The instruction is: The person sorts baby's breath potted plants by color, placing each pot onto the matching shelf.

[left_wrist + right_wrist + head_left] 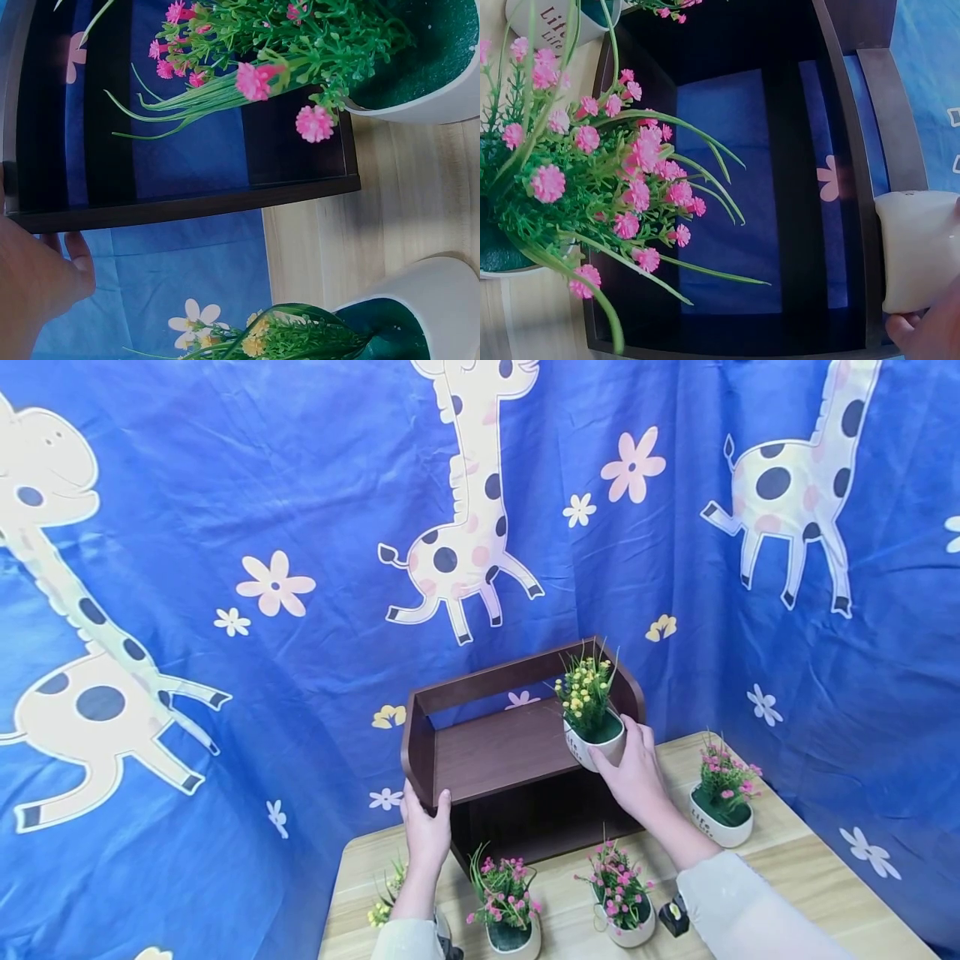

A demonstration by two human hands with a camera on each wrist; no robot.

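Note:
A dark brown two-level desk shelf [495, 747] stands on the table. My left hand [426, 835] grips its left side panel near the front, thumb on the inner side and fingers outside. With my right hand [636, 781] I hold a potted plant with yellow flowers [587, 693] by its white pot, at the right end of the upper board. In the right wrist view the white pot [919, 251] is right at the upper board's edge, with fingertips beneath it. The shelf's lower compartment [727, 187] shows only the blue cloth through its back.
Two pink-flowered pots, one at left [513, 935] and one at right [626, 927], stand before the shelf. Another pink-flowered pot [722, 822] is on the right. A yellow-flowered plant [255, 337] sits at the front left, partly behind my left arm. Blue giraffe-print cloth [322, 485] hangs around the wooden table [795, 885].

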